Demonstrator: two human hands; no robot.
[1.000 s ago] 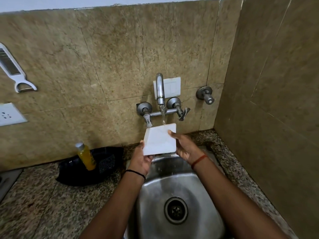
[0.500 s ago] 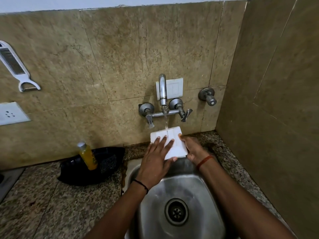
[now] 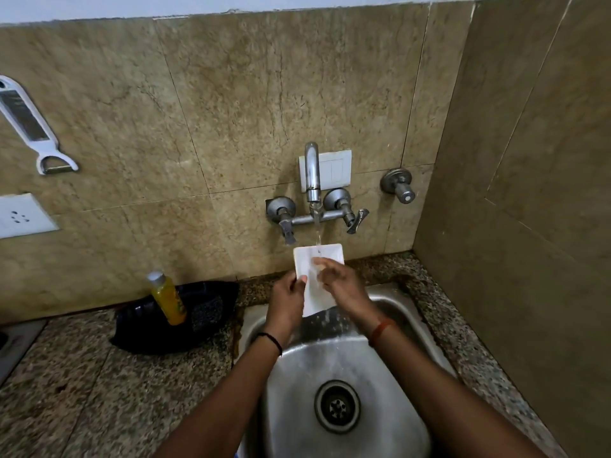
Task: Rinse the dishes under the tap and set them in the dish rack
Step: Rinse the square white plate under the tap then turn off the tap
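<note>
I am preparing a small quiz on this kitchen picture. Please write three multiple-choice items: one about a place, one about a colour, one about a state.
1. Where is the yellow bottle?
A. in the black tray left of the sink
B. inside the sink
C. hanging on the wall

2. What colour is the square dish?
A. blue
B. white
C. black

3. What is the state of the tap?
A. shut off
B. running
C. taken off the wall

Answers: 1 A, the bottle leans in the black tray; 2 B, the dish between the left hand and right hand is white; 3 B, water falls onto the dish.
</note>
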